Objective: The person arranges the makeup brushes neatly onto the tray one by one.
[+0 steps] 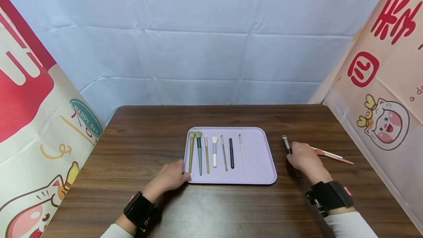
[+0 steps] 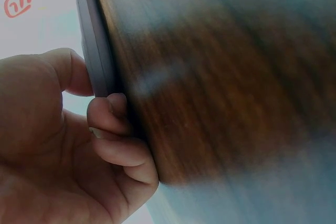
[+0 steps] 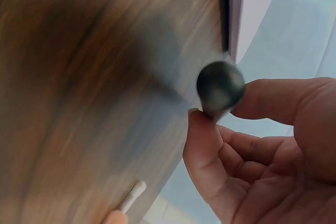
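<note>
A lilac tray (image 1: 261,157) lies on the table, with several slim makeup brushes side by side on it. My left hand (image 1: 170,176) grips the tray's near left corner; in the left wrist view its thumb and curled fingers (image 2: 118,153) pinch the rim. Right of the tray, my right hand (image 1: 305,159) pinches a black brush with a silver section (image 1: 286,144) between thumb and fingers. Its rounded dark end (image 3: 220,85) faces the right wrist camera. Beyond that hand lie a pink brush (image 1: 343,161) and a white-handled one (image 1: 330,153), partly hidden by it.
On the tray, from the left, are an olive brush (image 1: 191,153), a green brush (image 1: 199,155), a white-headed brush (image 1: 214,153), a black stick (image 1: 231,153) and other thin ones. The wooden table (image 1: 148,131) meets a pale blue cloth (image 1: 198,54) behind.
</note>
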Action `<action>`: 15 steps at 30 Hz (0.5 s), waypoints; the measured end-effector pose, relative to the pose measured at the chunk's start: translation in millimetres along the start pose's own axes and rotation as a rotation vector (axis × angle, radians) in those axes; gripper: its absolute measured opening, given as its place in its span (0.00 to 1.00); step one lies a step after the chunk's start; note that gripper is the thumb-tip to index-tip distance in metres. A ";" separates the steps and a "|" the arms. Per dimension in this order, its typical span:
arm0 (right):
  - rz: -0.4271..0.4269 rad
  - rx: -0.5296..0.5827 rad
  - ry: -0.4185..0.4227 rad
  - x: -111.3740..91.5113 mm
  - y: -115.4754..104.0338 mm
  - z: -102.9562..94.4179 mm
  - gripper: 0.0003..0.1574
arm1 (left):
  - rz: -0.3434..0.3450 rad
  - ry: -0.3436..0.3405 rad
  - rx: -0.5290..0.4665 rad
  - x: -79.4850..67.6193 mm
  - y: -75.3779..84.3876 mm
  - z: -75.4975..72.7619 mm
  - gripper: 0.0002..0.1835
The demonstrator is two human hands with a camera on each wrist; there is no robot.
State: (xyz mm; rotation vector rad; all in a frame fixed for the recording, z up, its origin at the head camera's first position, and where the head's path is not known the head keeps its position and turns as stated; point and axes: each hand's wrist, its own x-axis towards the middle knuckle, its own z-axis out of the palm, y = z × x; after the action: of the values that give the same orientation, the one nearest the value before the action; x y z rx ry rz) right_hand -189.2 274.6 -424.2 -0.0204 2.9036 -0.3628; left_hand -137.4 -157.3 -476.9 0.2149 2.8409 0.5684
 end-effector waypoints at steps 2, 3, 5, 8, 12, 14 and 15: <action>-0.009 0.003 0.001 0.1 -3.6 0.8 0.08 | -0.001 -0.002 -0.002 -0.2 0.2 -0.2 0.13; -0.010 0.007 -0.002 0.0 -5.7 1.2 0.08 | -0.002 -0.003 -0.004 -0.3 0.4 -0.3 0.13; -0.005 0.019 -0.016 0.3 -9.5 2.5 0.08 | -0.004 -0.005 -0.005 -0.5 0.7 -0.7 0.13; 0.016 0.038 -0.038 0.6 -15.8 3.2 0.08 | -0.008 -0.008 -0.007 -0.8 1.3 -1.0 0.13; 0.031 0.045 -0.054 1.9 -23.5 3.9 0.09 | -0.013 -0.009 -0.006 -0.6 1.5 -0.5 0.13; 0.029 0.047 -0.062 3.0 -27.2 4.4 0.09 | -0.014 -0.007 -0.002 -0.6 1.7 -0.4 0.13; 0.030 0.049 -0.067 3.4 -29.2 4.7 0.09 | -0.016 -0.007 0.000 -0.6 1.7 -0.4 0.13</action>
State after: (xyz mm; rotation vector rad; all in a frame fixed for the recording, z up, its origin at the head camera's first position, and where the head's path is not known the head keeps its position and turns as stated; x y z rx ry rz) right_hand -191.9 245.0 -422.2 0.0178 2.8249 -0.4201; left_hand -136.8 -156.0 -475.7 0.1944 2.8330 0.5626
